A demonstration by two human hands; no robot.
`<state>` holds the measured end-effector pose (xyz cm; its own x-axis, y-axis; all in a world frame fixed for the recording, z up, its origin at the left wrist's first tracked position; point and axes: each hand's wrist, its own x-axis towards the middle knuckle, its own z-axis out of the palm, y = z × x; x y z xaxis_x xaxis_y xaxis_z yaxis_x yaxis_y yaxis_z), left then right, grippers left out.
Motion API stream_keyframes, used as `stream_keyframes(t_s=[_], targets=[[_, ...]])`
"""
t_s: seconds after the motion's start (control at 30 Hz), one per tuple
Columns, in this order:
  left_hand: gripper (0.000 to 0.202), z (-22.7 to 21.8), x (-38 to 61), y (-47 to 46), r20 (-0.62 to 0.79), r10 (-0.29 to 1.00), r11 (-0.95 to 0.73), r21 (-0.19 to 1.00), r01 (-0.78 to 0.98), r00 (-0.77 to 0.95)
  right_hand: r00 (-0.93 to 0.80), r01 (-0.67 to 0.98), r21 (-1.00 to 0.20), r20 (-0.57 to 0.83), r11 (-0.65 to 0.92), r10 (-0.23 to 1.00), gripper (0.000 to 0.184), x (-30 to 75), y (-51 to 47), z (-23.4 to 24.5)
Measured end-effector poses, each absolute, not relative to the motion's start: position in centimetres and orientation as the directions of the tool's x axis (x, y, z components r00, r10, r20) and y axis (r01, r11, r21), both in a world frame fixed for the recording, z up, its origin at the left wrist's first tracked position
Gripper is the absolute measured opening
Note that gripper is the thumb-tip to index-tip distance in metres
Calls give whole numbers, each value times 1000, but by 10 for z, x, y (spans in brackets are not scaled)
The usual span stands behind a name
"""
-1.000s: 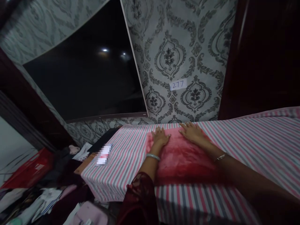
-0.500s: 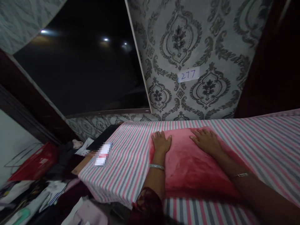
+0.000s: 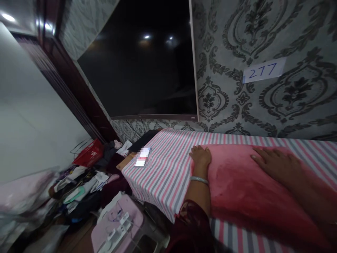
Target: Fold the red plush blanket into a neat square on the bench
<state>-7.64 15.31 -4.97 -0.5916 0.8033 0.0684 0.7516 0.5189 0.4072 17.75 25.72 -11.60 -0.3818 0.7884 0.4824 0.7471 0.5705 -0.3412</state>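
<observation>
A folded red-pink plush cloth [image 3: 237, 179] lies on a surface covered with a pink, grey and white striped sheet [image 3: 165, 168]. My left hand [image 3: 200, 156] rests on the cloth's far left corner, fingers curled down over its edge. My right hand [image 3: 276, 163] lies flat on the cloth further right, fingers stretched out and together. A pale bangle circles my left wrist. Neither hand holds anything that I can see.
A blurred small packet [image 3: 142, 157] lies near the sheet's left end. Beyond it are a red basket [image 3: 88, 154], a heap of clothes [image 3: 79, 186] and a pink stool [image 3: 118, 225] with white items. A dark screen [image 3: 142, 70] and a paper label "277" [image 3: 263, 70] hang on patterned wallpaper.
The view has swung left and closer, showing more of the floor clutter. Both hands have slid back toward me along the cloth and spread further apart.
</observation>
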Motion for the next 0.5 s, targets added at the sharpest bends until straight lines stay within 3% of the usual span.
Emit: stream_keyframes(t_s=[0.27, 0.4, 0.5], targets=[[63, -44, -74, 151, 44, 799, 540, 385, 748, -599, -351, 817, -300, 416, 492, 839, 62, 170, 255, -111], [71, -20, -81, 148, -45, 823, 542, 359, 760, -566, -360, 865, -268, 258, 424, 897, 61, 169, 248, -78], [78, -1, -81, 137, -32, 853, 502, 321, 803, -521, -388, 861, -284, 170, 422, 906, 63, 179, 239, -50]])
